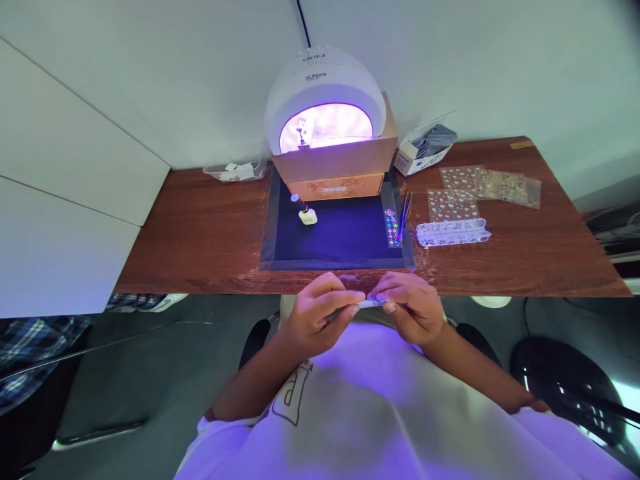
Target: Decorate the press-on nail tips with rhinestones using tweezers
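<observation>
The mat (340, 233) is black (its border, greyer), the desk (200, 227) reddish-brown, the lamp (325, 73) white.

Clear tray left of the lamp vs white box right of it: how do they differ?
The clear tray is see-through; the white box is opaque with print on its side. The tray is low, while the box is taller, flap raised. The tray holds white pieces; the box holds grey packets. Both are open on the table.
</observation>
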Demonstrator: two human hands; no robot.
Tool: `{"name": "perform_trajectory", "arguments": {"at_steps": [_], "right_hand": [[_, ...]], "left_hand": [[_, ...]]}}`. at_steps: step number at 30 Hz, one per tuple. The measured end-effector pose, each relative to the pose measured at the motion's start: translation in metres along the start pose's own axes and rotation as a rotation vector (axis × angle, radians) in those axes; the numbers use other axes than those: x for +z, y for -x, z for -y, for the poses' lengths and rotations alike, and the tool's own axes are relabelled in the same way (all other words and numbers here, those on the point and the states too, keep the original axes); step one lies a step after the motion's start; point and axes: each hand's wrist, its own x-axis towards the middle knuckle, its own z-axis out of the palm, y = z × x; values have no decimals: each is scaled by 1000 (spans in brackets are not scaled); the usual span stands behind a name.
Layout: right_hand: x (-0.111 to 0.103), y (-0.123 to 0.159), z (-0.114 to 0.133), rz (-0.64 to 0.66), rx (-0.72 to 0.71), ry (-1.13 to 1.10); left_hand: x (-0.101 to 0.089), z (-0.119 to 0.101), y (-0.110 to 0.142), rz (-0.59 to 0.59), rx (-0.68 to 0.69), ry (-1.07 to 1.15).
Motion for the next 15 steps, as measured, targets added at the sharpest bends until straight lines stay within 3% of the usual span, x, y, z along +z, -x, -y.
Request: {"name": "perform_trajectory", "arguments": {"at_steps": [15], "right_hand": [[-2,1,-1,4,-18,23]], "left_hand": [[-2,6,-1,115,71,-8]]}}
